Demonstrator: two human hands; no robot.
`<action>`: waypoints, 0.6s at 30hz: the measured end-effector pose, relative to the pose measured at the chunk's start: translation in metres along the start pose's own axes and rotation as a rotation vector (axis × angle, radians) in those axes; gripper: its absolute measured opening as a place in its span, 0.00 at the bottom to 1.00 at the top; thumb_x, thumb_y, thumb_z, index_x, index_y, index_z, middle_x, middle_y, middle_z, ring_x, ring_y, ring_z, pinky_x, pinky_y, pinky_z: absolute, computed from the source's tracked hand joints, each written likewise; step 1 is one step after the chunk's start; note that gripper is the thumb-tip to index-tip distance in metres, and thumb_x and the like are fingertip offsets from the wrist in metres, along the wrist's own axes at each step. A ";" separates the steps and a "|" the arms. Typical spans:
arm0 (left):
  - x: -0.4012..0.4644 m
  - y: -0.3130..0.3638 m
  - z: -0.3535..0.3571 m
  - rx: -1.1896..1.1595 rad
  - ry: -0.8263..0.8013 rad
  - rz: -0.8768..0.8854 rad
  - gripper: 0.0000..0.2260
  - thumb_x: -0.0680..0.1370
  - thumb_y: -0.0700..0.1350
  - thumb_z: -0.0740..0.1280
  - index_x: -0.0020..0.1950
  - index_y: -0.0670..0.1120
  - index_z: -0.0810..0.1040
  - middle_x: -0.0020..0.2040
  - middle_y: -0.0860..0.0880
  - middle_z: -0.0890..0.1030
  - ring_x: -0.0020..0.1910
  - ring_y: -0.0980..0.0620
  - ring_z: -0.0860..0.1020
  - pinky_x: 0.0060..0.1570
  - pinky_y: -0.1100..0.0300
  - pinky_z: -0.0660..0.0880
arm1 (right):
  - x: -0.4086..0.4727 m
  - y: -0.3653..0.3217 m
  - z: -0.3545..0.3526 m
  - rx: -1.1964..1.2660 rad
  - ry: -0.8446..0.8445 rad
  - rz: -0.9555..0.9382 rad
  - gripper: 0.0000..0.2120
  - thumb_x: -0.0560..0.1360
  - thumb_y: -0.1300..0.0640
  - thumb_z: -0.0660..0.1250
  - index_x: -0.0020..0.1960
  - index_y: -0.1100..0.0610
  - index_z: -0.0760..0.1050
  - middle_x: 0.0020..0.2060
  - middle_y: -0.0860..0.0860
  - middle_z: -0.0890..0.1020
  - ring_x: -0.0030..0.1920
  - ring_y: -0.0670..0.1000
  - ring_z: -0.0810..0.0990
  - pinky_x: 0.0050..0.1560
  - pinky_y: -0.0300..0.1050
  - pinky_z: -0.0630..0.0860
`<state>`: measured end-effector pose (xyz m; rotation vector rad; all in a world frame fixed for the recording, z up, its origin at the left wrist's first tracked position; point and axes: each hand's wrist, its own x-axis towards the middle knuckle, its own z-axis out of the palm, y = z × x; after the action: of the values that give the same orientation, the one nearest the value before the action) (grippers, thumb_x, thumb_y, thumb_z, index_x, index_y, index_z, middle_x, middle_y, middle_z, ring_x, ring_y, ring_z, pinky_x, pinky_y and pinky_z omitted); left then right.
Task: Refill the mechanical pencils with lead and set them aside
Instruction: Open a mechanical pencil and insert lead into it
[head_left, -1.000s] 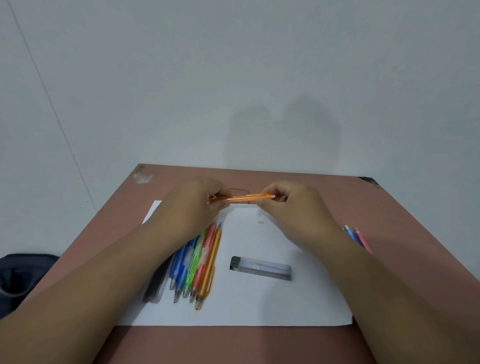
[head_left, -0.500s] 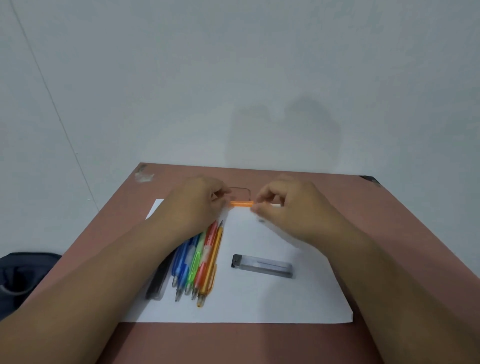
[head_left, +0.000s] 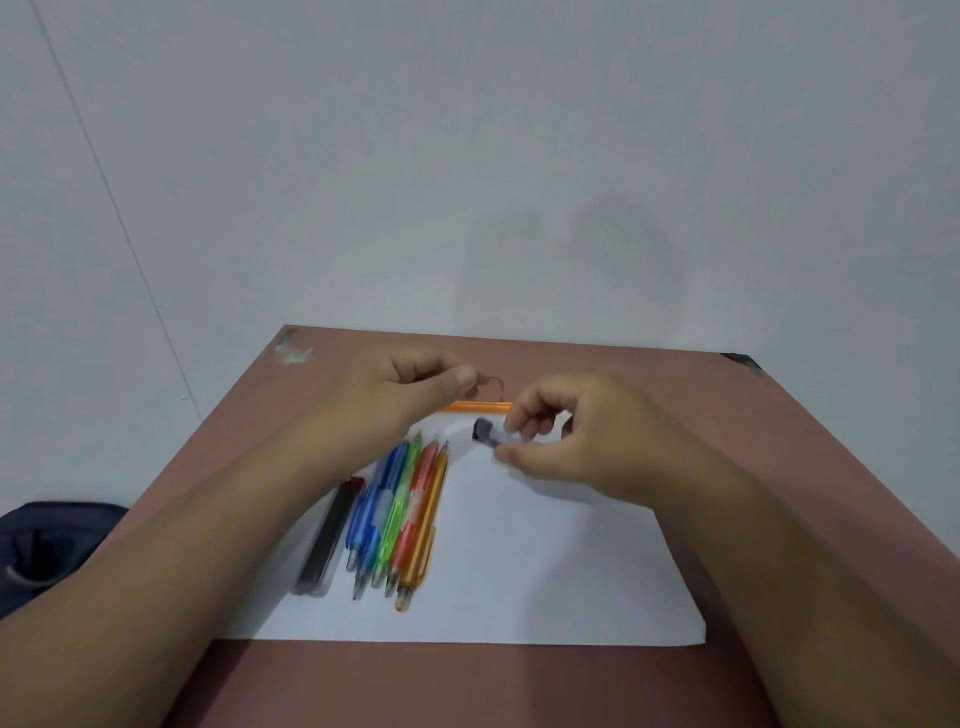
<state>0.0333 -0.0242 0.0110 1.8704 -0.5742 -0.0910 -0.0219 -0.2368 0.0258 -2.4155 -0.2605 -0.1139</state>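
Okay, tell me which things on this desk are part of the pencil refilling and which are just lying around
Part of the job:
- orange pencil, gripped by the left hand
- lead case, pinched by the right hand
- row of coloured pencils on the white paper
- black lead case beside that row

Just lying about:
- dark bag off the table's left side

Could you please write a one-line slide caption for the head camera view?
Left hand holds an orange pencil while right hand lifts the lead case above paper.
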 end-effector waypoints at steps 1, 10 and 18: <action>-0.001 0.002 0.000 -0.025 -0.037 0.008 0.11 0.75 0.55 0.68 0.53 0.55 0.85 0.49 0.58 0.86 0.51 0.62 0.82 0.52 0.66 0.73 | 0.000 0.001 0.000 0.033 0.066 0.008 0.08 0.69 0.49 0.80 0.43 0.47 0.82 0.38 0.41 0.82 0.32 0.36 0.75 0.34 0.27 0.69; 0.002 -0.003 0.008 0.090 -0.008 0.071 0.08 0.69 0.55 0.73 0.47 0.62 0.82 0.45 0.56 0.85 0.45 0.54 0.83 0.50 0.51 0.81 | 0.001 0.004 0.004 0.076 0.199 -0.041 0.06 0.69 0.50 0.79 0.43 0.47 0.82 0.36 0.42 0.84 0.32 0.40 0.78 0.33 0.32 0.72; 0.003 -0.006 0.011 0.076 0.056 0.109 0.11 0.79 0.43 0.69 0.50 0.61 0.83 0.47 0.55 0.85 0.51 0.53 0.82 0.59 0.43 0.77 | 0.001 0.002 0.005 0.202 0.193 -0.020 0.06 0.70 0.51 0.80 0.44 0.49 0.84 0.30 0.43 0.82 0.30 0.41 0.78 0.34 0.34 0.73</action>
<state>0.0343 -0.0331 0.0021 1.9044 -0.6473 0.0558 -0.0199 -0.2351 0.0209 -2.1840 -0.1973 -0.3133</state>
